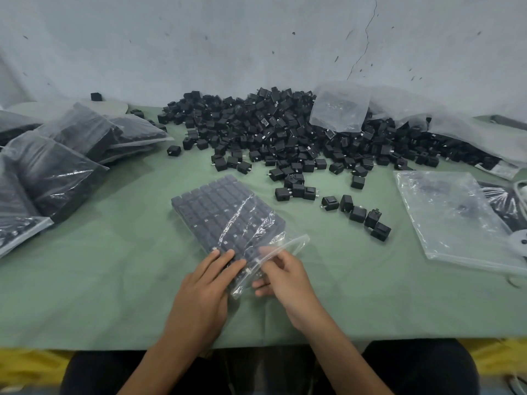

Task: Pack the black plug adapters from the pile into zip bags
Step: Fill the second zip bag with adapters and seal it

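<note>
The surface (114,280) wears a dull green cloth, matt and faintly smudged. The adapters (271,132) heaped on it are black plastic, mostly matt with a slight sheen on their flat faces, and small bright metal prongs stick out of some. The zip bag (228,215) is thin clear plastic film, glossy and wrinkled, catching white glints. The packed bags (57,166) look hazier, though it's the same slick film. The empty bag (456,218) is clear and shiny too. The wall (256,38) is pale, matt, cracked and speckled.
</note>
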{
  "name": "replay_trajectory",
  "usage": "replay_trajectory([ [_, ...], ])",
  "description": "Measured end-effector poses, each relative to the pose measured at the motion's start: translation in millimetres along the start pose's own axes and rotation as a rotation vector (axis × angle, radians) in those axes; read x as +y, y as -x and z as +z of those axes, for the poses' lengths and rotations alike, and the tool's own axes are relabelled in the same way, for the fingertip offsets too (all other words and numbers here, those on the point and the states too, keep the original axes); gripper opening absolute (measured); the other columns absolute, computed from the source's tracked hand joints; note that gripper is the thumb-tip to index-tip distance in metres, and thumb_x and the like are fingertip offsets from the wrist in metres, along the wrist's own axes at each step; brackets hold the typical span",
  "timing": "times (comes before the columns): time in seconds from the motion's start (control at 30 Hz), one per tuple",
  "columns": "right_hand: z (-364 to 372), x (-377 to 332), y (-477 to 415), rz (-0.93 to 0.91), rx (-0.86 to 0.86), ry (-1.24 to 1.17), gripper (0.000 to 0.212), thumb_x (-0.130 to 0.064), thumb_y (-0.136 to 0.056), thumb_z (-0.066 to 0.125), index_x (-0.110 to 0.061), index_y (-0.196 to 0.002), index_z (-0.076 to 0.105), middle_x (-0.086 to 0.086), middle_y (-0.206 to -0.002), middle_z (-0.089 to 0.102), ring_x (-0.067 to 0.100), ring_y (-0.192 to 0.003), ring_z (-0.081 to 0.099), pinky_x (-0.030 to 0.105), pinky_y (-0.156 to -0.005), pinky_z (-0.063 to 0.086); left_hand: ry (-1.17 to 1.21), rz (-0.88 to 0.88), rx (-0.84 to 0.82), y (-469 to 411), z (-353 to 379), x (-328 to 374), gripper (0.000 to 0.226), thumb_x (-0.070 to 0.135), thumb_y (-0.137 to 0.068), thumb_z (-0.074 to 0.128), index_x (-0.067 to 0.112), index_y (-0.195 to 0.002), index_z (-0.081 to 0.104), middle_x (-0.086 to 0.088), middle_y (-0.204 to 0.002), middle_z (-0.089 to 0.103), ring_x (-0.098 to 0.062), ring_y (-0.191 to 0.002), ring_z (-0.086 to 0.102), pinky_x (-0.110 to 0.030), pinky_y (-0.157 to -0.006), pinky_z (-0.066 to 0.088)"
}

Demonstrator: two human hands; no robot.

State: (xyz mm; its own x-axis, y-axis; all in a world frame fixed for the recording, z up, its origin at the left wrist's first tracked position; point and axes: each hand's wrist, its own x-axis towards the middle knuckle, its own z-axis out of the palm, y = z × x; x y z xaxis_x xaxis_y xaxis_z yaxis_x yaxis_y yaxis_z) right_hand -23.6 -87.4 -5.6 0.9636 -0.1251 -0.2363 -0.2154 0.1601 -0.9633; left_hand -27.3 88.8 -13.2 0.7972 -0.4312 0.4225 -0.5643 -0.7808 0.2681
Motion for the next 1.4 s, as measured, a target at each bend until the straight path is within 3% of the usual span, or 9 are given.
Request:
replay_trajectory([
  [0.2,-0.6,2.8,-2.6,-0.018,0.016,0.074,0.020,-0.012,-0.096,0.057,-0.024,-0.106,0.069,0.009,-0.088,0.070,0.018,-0.062,0.067,0.029,-0.052,0.054,0.032,-0.016,-0.029,1.2,3.0,-4.9,0.059,0.011,-0.084,0.032,0.016,-0.133,0.064,-0.001,-0.143,0.057,-0.025,-0.137,0.049,-0.041,-0.097,0.052],
  [0.4,-2.4,6.2,-0.8,-0.041,0.012,0.152,0.025,-0.014,-0.093,0.054,-0.031,-0.100,0.070,0.002,-0.085,0.072,0.020,-0.059,0.069,0.030,-0.053,0.055,0.208,-0.143,0.059,-3.8,4.4,-4.3,0.043,0.023,-0.097,0.038,0.024,-0.134,0.060,0.011,-0.134,0.060,-0.008,-0.133,0.043,-0.017,-0.112,0.026],
  [0.57,-2.5,6.9,0.2,-0.073,0.031,0.210,0.028,-0.009,-0.092,0.050,-0.031,-0.096,0.067,-0.002,-0.078,0.073,0.020,-0.057,0.069,0.031,-0.056,0.058,0.125,-0.143,0.042,-8.5,7.4,-1.7,0.042,0.042,-0.102,0.033,0.031,-0.128,0.064,0.014,-0.130,0.058,-0.014,-0.125,0.050,-0.038,-0.103,0.039],
  [0.83,-1.6,9.7,-0.5,-0.113,0.038,0.266,0.030,-0.011,-0.091,0.050,-0.031,-0.102,0.070,0.002,-0.079,0.073,0.018,-0.060,0.070,0.034,-0.062,0.060,0.019,-0.161,-0.040,-17.4,12.7,-1.7,0.052,0.053,-0.103,0.019,0.042,-0.134,0.059,0.013,-0.130,0.048,-0.013,-0.121,0.041,-0.030,-0.101,0.023],
  [1.0,-8.2,8.7,2.7,-0.098,-0.035,0.293,0.037,-0.012,-0.088,0.050,-0.033,-0.109,0.073,0.000,-0.082,0.074,0.017,-0.065,0.071,0.036,-0.070,0.061,0.017,-0.179,-0.065,-16.9,15.9,-1.5,0.051,0.053,-0.103,0.021,0.042,-0.135,0.059,0.012,-0.135,0.049,-0.017,-0.127,0.043,-0.033,-0.103,0.024],
  [1.1,-17.7,3.7,7.1,-0.126,-0.045,0.336,0.022,-0.016,-0.089,0.054,-0.024,-0.098,0.074,0.001,-0.076,0.072,0.018,-0.063,0.071,0.037,-0.068,0.061,0.016,-0.192,-0.061,-17.6,16.3,-0.7,0.049,0.052,-0.102,0.025,0.042,-0.134,0.060,0.011,-0.135,0.051,-0.018,-0.127,0.044,-0.033,-0.103,0.025],
  [1.2,-38.8,-3.9,6.2,-0.165,0.045,0.393,0.022,-0.013,-0.092,0.060,-0.029,-0.088,0.075,-0.006,-0.077,0.072,0.010,-0.063,0.068,0.025,-0.059,0.056,0.027,-0.201,-0.057,-17.6,16.9,-0.7,0.051,0.055,-0.102,0.021,0.043,-0.134,0.059,0.012,-0.136,0.050,-0.018,-0.127,0.044,-0.035,-0.104,0.026],
  [1.3,-75.5,-15.6,-2.4,-0.279,0.217,0.517,0.027,-0.013,-0.091,0.062,-0.036,-0.087,0.075,-0.022,-0.086,0.072,-0.002,-0.074,0.065,0.013,-0.071,0.050,0.041,-0.203,-0.049,-17.3,18.1,-1.0,0.052,0.057,-0.102,0.021,0.044,-0.134,0.059,0.014,-0.135,0.049,-0.017,-0.127,0.043,-0.035,-0.106,0.026],
  [1.4,-115.9,-31.2,-17.8,-0.429,0.504,0.703,0.023,-0.012,-0.092,0.060,-0.028,-0.103,0.073,-0.014,-0.097,0.070,0.007,-0.090,0.062,0.025,-0.086,0.050,0.040,-0.195,-0.046,-17.1,18.9,-1.0,0.055,0.058,-0.102,0.018,0.043,-0.133,0.060,0.013,-0.135,0.049,-0.017,-0.126,0.043,-0.034,-0.106,0.026],
])
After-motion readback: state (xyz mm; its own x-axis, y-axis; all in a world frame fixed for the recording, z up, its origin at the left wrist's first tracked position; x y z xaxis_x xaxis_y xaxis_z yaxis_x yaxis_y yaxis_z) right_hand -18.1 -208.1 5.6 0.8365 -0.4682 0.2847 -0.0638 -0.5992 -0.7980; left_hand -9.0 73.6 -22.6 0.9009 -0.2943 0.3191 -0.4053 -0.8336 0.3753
